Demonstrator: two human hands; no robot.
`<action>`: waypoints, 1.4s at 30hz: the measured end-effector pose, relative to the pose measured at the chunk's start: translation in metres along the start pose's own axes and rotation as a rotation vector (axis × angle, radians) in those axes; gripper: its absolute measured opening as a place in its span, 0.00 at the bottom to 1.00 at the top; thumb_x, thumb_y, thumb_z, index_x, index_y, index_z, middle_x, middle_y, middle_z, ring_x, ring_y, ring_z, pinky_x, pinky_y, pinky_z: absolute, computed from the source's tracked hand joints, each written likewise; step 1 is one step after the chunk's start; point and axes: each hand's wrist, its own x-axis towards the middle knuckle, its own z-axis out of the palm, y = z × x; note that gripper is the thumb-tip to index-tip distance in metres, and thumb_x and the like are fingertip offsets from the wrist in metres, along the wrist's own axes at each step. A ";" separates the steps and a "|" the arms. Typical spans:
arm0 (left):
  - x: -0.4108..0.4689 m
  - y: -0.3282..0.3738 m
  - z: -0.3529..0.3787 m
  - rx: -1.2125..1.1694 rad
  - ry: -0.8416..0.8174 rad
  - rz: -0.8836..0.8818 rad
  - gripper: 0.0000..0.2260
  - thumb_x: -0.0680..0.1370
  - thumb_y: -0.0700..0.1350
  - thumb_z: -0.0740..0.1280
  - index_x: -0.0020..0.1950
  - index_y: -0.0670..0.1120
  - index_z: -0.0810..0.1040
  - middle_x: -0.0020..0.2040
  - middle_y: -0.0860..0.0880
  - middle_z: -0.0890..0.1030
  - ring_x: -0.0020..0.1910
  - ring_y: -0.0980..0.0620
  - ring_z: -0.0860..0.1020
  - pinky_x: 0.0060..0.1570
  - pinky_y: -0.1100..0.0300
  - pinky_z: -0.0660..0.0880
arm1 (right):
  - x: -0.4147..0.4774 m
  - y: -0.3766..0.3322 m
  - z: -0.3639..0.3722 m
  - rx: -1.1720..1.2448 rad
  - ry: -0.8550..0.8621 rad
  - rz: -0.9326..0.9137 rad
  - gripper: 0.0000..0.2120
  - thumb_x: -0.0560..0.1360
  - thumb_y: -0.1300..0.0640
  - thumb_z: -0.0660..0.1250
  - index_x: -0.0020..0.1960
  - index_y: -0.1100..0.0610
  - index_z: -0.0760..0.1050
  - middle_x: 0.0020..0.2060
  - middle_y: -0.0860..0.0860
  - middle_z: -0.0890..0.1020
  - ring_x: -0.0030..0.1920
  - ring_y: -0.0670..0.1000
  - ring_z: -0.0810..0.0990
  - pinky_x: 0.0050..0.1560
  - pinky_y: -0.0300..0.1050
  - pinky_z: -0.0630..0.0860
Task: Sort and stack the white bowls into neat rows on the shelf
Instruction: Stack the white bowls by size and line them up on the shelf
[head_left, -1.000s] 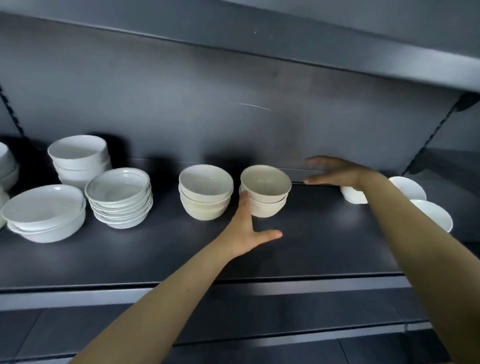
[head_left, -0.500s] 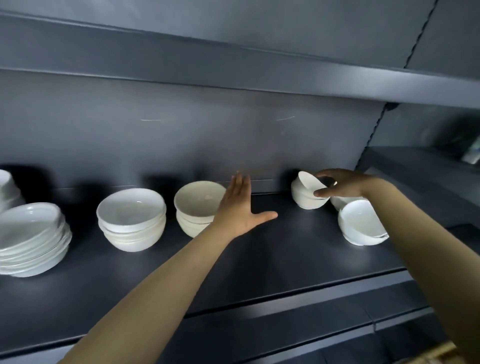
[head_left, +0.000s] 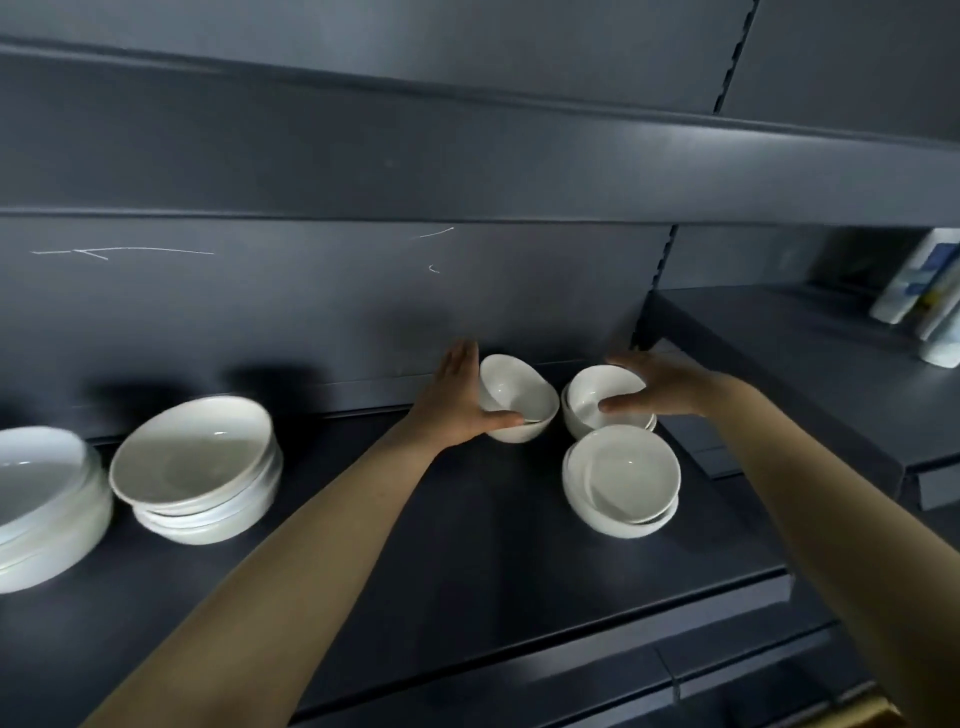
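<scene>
Now the left hand (head_left: 457, 402) cups a tipped bowl (head_left: 511, 384) at the back of the shelf (head_left: 467, 545). Just to its right, the right hand (head_left: 670, 384) pinches the back stack (head_left: 597, 410), fingers (head_left: 631, 362) over its rim.

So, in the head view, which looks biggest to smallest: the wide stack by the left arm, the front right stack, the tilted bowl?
1. Wide stack
2. Front right stack
3. Tilted bowl, held in the left hand; it sits farther back, so its true size is unsure.
</scene>
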 end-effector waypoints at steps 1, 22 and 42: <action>0.006 0.003 0.005 0.001 -0.006 -0.011 0.55 0.69 0.61 0.74 0.79 0.42 0.40 0.80 0.46 0.42 0.79 0.48 0.43 0.76 0.51 0.50 | 0.004 0.002 0.002 -0.002 -0.002 -0.012 0.41 0.73 0.37 0.66 0.79 0.49 0.53 0.77 0.49 0.59 0.76 0.52 0.59 0.74 0.49 0.57; 0.038 0.006 0.036 -0.030 -0.003 -0.109 0.55 0.66 0.57 0.78 0.79 0.43 0.45 0.79 0.46 0.50 0.77 0.48 0.54 0.71 0.56 0.57 | 0.052 0.022 0.038 -0.027 -0.164 -0.020 0.52 0.70 0.28 0.61 0.80 0.52 0.40 0.79 0.47 0.42 0.79 0.53 0.44 0.75 0.56 0.48; -0.046 -0.008 0.022 -0.361 0.538 -0.202 0.37 0.63 0.47 0.81 0.67 0.52 0.68 0.56 0.62 0.66 0.55 0.64 0.65 0.48 0.79 0.63 | 0.038 0.008 0.029 0.045 0.078 -0.104 0.31 0.69 0.41 0.73 0.67 0.54 0.73 0.64 0.52 0.77 0.64 0.54 0.74 0.55 0.42 0.68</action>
